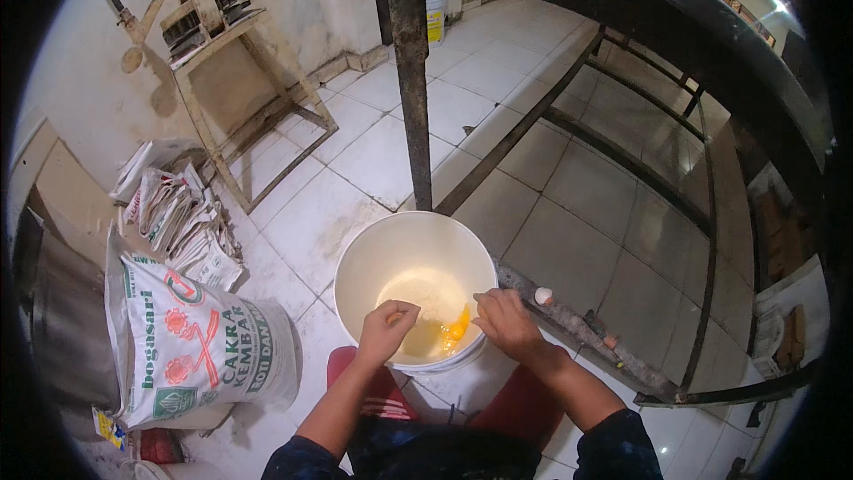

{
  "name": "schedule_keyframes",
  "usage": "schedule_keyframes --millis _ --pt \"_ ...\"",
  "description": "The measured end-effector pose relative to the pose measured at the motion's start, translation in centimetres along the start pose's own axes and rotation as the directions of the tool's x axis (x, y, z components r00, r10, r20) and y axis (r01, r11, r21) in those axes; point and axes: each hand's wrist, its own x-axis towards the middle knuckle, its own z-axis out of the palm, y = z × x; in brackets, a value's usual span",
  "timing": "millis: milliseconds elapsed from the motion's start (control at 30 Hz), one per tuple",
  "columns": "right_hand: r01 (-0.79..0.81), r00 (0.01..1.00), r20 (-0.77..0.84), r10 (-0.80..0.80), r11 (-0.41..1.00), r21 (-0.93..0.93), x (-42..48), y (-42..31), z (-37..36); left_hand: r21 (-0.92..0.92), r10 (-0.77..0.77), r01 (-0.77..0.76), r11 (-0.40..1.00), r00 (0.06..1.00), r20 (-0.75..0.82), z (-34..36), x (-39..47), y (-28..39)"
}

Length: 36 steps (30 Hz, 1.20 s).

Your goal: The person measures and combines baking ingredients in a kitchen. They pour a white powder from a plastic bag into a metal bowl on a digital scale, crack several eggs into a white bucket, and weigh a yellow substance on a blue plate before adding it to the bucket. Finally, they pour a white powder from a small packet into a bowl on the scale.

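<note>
A white plastic bucket [416, 227] stands on the floor between the person's knees, with a pale granular heap [426, 290] inside. Broken eggs [456, 331], yolk and clear white, lie in it at the near right. Over the near left part of the bucket is my left hand [390, 330], fingers curled round a small orange-brown thing, apparently an eggshell, mostly hidden. My right hand [508, 323] is at the right rim, fingers bent; whether it holds anything cannot be made out. An eggshell piece [544, 295] rests on the metal bar to the right.
A large flour sack [193, 347] stands at the left, with a stack of folded sacks [190, 227] behind it. A metal table frame [413, 80] rises beyond the bucket and extends right. Further back left, a hand-lever machine [200, 10] sits on a metal stand [190, 103].
</note>
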Motion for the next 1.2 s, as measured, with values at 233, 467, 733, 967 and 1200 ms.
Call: schedule_keyframes --millis 233,467,733,967,1200 --pt "-0.42 0.882 0.177 0.438 0.557 0.716 5.4 -2.7 0.5 0.067 0.356 -0.362 0.93 0.93 0.093 1.0 -0.7 5.0" --pt "-0.427 0.868 0.381 0.317 0.085 0.9 8.5 -2.5 1.7 -0.137 0.075 -0.078 0.988 0.997 -0.027 -1.3 0.7 4.5" --pt "-0.36 0.933 0.271 0.237 0.613 0.704 9.1 -2.0 0.9 -0.1 0.025 -0.022 0.995 0.999 0.022 -2.0 1.0 3.7" --pt "-0.346 0.937 0.267 0.223 0.69 0.635 9.1 -1.9 1.8 0.21 0.141 -0.143 0.967 0.99 0.026 -1.9 1.4 4.8" --pt "-0.348 0.937 0.23 0.262 0.709 0.613 8.6 -2.8 3.5 0.323 0.192 -0.192 0.927 0.981 0.034 -1.8 1.5 3.9"
